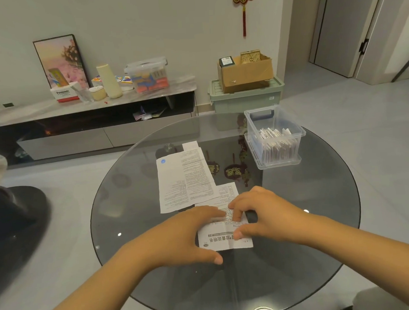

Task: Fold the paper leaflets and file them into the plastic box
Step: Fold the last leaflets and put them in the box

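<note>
A white printed leaflet (222, 240), partly folded, lies on the round glass table (297, 256) near its front. My left hand (190, 235) lies over its left part with fingers fairly straight and the thumb on the glass. My right hand (262, 213) has its fingers curled onto the fold and its thumb pressing the paper's near flap. A larger unfolded leaflet (184, 181) lies flat just beyond. A clear plastic box (276, 137) holding several folded leaflets stands at the table's far right.
A dark chair (16, 224) stands to the left of the table. Beyond it are a low TV cabinet (92, 122) with clutter and a green storage bin (245, 96) carrying a cardboard box (245, 74).
</note>
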